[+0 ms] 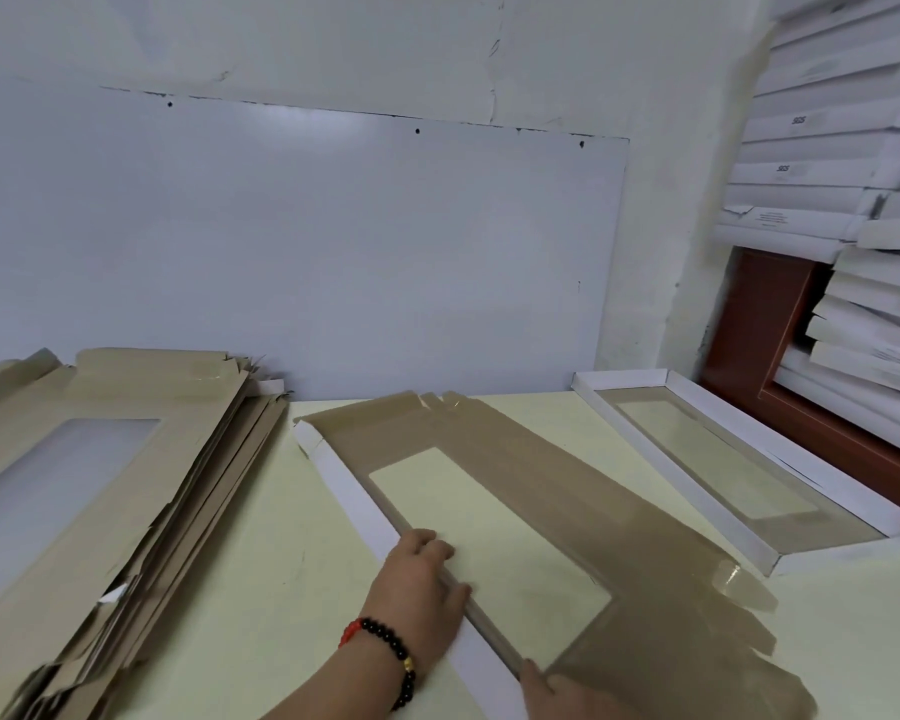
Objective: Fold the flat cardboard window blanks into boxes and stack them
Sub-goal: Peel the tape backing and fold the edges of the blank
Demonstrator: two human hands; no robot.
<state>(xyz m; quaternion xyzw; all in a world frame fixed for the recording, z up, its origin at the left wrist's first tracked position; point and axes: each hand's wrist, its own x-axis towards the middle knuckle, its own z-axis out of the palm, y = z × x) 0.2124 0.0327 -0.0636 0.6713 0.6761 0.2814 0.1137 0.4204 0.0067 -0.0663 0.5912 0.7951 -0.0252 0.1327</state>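
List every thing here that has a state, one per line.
Blank: flat on the table, left flap folded up.
Left hand: presses that flap.
Right hand: at the flap's near end, partly out of frame.
Blank pile: unfolded, stacked at left.
Folded box: sides up, on the table at right.
White boxes: stacked at far right.

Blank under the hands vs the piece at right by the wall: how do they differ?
The blank lies mostly flat, only its left white flap folded up; the folded box has white walls raised all round. The left hand and right hand press the blank's flap; nothing touches the folded box. Both have a clear window and a brown face.
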